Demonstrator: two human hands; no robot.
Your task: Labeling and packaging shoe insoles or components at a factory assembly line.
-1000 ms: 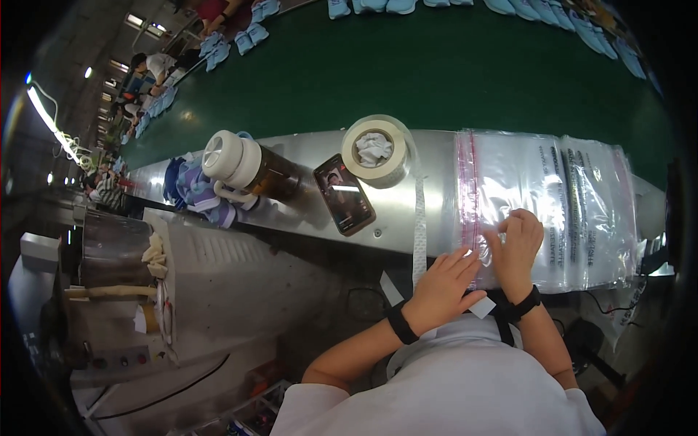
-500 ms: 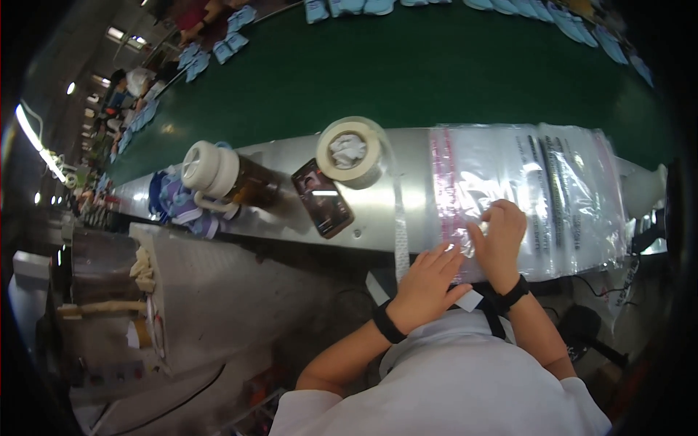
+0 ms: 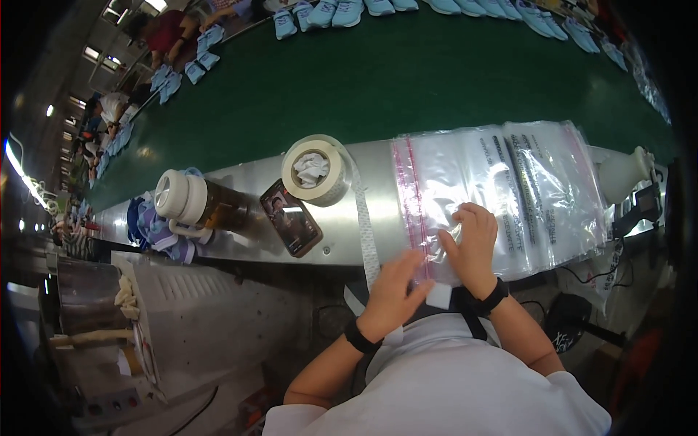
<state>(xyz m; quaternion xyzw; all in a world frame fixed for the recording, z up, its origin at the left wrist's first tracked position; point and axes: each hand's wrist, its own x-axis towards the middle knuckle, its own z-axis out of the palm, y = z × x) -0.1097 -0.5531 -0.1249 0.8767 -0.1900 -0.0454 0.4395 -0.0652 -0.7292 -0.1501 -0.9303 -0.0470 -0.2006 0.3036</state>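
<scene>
A stack of clear plastic bags [image 3: 472, 167] with a pink strip along its left edge lies on the metal ledge in front of me. My right hand [image 3: 471, 247] rests on the near part of the stack, thumb and fingers apart. At the stack's near left corner is my left hand [image 3: 394, 292], its fingers stretched out and blurred, its thumb apart. Close to the left thumb sits a small white piece [image 3: 439, 296], perhaps paper. From a large tape roll [image 3: 331, 190] with crumpled white paper in its core, a pale strip [image 3: 366, 229] runs down past the ledge's near edge.
Left of the roll are a phone [image 3: 291, 218], a brown-filled jug [image 3: 222, 208] with a white lid, and purple-blue cloth [image 3: 161, 232]. Beyond the ledge runs a green belt [image 3: 349, 87] with light-blue shoes [image 3: 334, 13] along its far side. A grey metal cabinet [image 3: 218, 305] stands at lower left.
The whole view has shifted, so the ledge and its things appear farther left. My left hand has drawn back slightly toward me; the right stays on the bags.
</scene>
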